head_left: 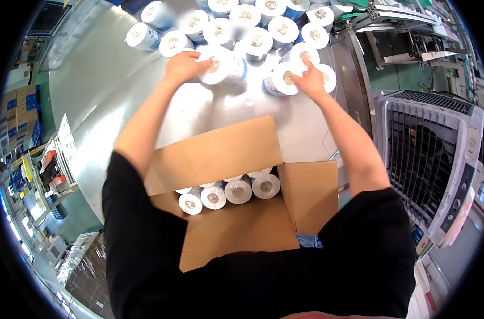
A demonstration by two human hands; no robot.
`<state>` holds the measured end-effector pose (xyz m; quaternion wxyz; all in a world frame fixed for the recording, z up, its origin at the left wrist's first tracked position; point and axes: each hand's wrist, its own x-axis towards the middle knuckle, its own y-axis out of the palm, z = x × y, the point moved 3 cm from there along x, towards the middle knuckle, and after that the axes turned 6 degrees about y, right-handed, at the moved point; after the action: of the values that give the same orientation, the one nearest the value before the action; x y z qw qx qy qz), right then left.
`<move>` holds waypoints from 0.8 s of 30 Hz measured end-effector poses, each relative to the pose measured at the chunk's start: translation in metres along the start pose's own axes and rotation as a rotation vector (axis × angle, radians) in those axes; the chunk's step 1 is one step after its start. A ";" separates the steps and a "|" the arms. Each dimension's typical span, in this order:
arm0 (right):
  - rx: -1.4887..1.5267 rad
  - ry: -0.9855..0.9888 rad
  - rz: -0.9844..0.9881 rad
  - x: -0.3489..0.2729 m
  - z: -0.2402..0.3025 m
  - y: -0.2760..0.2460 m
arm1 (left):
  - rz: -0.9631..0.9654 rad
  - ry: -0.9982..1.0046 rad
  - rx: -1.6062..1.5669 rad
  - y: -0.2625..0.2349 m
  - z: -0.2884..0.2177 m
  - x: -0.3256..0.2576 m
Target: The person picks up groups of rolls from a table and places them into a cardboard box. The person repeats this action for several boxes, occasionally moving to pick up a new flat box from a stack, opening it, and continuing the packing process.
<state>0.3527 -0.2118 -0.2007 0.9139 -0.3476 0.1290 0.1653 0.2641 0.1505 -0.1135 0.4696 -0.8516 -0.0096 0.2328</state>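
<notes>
My left hand [186, 67] grips a white paper roll [219, 72] with blue printed wrapping, its fingers over the upper rim and its thumb by the core. My right hand [310, 82] is on a cluster of similar rolls. Its thumb sits at the core of the nearer paper roll [276, 82], and a finger reaches the roll behind [301, 52]; a further roll [328, 78] stands beside the hand. Between my forearms is an open cardboard box [236, 228] with several paper rolls [238, 191] lined up along its far side, partly hidden under the raised flap [215, 151].
Many more paper rolls [255, 41] stand grouped at the far side of the shiny metal table [109, 106]. A grey air cooler [428, 154] is close on the right, below a metal conveyor frame [406, 26]. Stacked cartons [21, 111] are at the far left.
</notes>
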 end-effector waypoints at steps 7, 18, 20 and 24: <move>0.164 -0.194 -0.099 -0.142 0.162 -0.137 | -0.173 -0.040 -0.998 -0.139 0.019 -0.243; -0.288 -0.750 1.038 -0.355 0.211 -0.024 | 0.121 0.343 0.391 -0.013 0.020 -0.404; -0.389 -0.632 1.046 -0.355 0.189 0.033 | 0.142 0.375 0.466 0.020 0.045 -0.410; -0.481 -0.502 1.044 -0.362 0.173 0.138 | 0.226 0.366 0.519 0.050 0.083 -0.398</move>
<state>-0.0107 -0.0744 -0.0296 0.6113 -0.3852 0.0226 0.6910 -0.1347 0.0950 -0.0367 0.6360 -0.7269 0.2290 0.1211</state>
